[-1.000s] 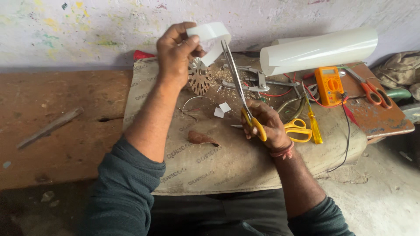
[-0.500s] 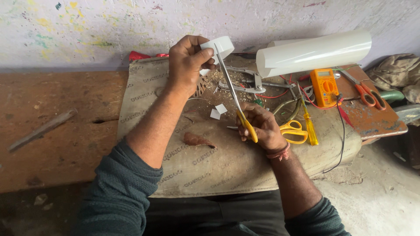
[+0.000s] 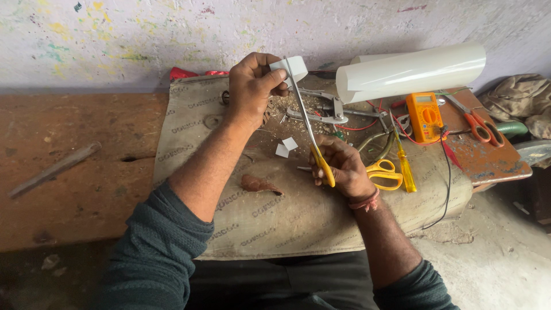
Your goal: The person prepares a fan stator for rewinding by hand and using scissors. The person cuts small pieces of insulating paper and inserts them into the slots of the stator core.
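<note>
Pinching a white strip (image 3: 294, 65) in our left hand (image 3: 252, 86), we cut it with yellow-handled scissors (image 3: 310, 135); right hand (image 3: 338, 166) fingers curl around the handles above the desk (image 3: 74, 195).

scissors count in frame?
3. One yellow-handled pair in the right hand, blades up at the white piece held by the left hand. A second yellow pair on the sack beside the right hand. An orange pair at right. Clutter may hide more.
</note>
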